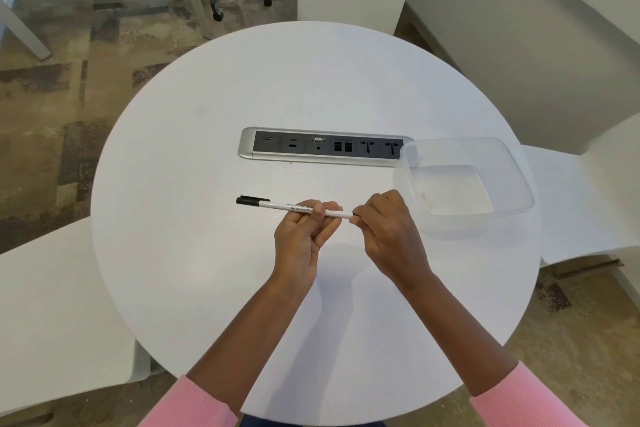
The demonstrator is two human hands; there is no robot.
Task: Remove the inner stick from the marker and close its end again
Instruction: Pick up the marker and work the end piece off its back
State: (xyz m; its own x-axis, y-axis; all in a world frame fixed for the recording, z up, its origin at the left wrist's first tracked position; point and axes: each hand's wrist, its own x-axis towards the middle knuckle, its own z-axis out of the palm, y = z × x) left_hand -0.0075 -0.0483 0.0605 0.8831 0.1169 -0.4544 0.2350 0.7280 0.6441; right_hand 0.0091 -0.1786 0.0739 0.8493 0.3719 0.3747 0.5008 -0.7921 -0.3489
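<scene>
A white marker [280, 206] with a black cap on its left tip is held level above the round white table [207, 253]. My left hand [304, 236] grips the barrel around its middle, palm up. My right hand [388, 229] is closed around the marker's right end, where a small black end piece [356, 216] shows between my fingertips. The inner stick is hidden from view.
A clear, empty plastic container [464, 184] sits on the table just right of my right hand. A silver power and data socket strip [322, 146] lies across the table's middle. White chairs stand around the table; an office chair base is far behind.
</scene>
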